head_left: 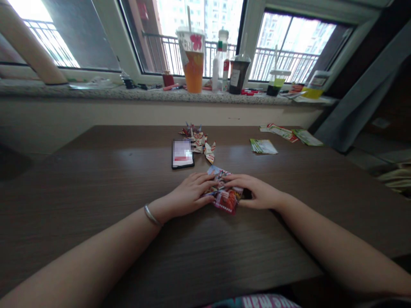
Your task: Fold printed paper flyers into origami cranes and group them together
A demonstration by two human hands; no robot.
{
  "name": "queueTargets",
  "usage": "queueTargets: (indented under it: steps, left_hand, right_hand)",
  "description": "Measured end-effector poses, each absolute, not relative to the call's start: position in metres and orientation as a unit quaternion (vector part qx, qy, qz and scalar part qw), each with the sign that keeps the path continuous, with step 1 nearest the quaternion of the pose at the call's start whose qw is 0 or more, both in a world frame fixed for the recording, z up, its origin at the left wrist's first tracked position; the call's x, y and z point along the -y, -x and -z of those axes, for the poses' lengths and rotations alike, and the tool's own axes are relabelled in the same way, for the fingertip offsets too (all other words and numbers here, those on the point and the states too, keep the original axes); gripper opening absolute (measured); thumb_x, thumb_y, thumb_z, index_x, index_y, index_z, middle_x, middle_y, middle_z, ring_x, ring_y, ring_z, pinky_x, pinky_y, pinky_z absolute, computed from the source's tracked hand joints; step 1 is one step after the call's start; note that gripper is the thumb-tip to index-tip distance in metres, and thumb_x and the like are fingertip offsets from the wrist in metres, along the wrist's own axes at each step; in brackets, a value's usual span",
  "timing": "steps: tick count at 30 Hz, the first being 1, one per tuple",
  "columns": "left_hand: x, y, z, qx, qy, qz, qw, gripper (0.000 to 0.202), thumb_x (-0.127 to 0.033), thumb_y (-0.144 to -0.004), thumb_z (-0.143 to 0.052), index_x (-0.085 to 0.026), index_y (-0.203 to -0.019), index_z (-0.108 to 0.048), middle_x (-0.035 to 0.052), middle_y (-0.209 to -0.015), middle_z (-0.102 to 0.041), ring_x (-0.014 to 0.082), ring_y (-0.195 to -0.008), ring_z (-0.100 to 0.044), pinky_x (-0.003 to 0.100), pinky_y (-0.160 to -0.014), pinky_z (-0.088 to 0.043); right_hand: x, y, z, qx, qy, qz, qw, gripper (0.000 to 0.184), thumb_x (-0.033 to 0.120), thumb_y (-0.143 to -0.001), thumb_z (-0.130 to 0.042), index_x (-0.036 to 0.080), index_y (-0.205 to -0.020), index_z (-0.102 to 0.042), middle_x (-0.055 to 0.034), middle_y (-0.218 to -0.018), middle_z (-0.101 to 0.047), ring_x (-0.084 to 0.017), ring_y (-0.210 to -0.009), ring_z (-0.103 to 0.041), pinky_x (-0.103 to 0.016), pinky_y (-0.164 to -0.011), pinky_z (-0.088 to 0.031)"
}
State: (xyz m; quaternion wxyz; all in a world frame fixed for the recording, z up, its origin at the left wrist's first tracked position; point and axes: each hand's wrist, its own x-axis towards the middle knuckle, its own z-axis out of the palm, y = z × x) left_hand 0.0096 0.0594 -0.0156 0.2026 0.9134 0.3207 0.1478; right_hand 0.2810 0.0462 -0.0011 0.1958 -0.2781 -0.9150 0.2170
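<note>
A folded piece of colourful printed paper (225,197) lies on the dark wooden table (96,192) in front of me. My left hand (189,193), with a silver bangle on the wrist, lies with its fingers stretched flat on the paper's left side. My right hand (257,191) presses on the paper's right side, its fingers curved down over the fold. Both hands touch the paper and nearly meet in the middle.
A phone (182,154) lies just beyond my hands, next to a heap of small folded paper figures (199,140). Printed leaflets (263,146) lie at the right back. On the stone window sill (96,92) stand drink cups (193,60) and a bottle (221,60).
</note>
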Motion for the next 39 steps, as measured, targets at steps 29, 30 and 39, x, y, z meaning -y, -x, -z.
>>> queueTargets:
  steps: [29,30,39]
  left_hand:
    - [-0.060,-0.010,0.016,-0.323,-0.930,-0.138,0.104,0.035,-0.028,-0.092,-0.049,-0.024,-0.126,-0.056,0.0054,-0.143,-0.048,0.0222,-0.132,-0.043,0.042,-0.111,-0.031]
    - [-0.060,-0.009,0.017,-0.318,-0.932,-0.141,0.100,0.035,-0.028,-0.092,-0.049,-0.026,-0.126,-0.056,0.0046,-0.143,-0.048,0.0223,-0.133,-0.041,0.042,-0.111,-0.031]
    - [-0.065,-0.007,0.022,-0.300,-0.941,-0.127,0.094,0.040,-0.032,-0.093,-0.049,-0.025,-0.132,-0.052,0.0051,-0.142,-0.049,0.0229,-0.133,-0.040,0.042,-0.110,-0.031]
  right_hand:
    - [-0.047,-0.288,-0.012,0.920,0.270,-0.245,0.142,0.022,0.026,-0.092,-0.054,0.022,-0.107,-0.070,-0.0053,-0.105,-0.072,-0.017,-0.104,-0.063,-0.034,-0.096,-0.046]
    - [-0.047,-0.289,-0.014,0.918,0.285,-0.243,0.134,0.022,0.027,-0.092,-0.053,0.021,-0.105,-0.070,-0.0059,-0.104,-0.072,-0.017,-0.101,-0.064,-0.034,-0.093,-0.047]
    - [-0.050,-0.296,-0.017,0.881,0.388,-0.248,0.109,0.027,0.033,-0.095,-0.044,0.017,-0.090,-0.066,-0.0048,-0.085,-0.067,-0.016,-0.076,-0.059,-0.027,-0.070,-0.044]
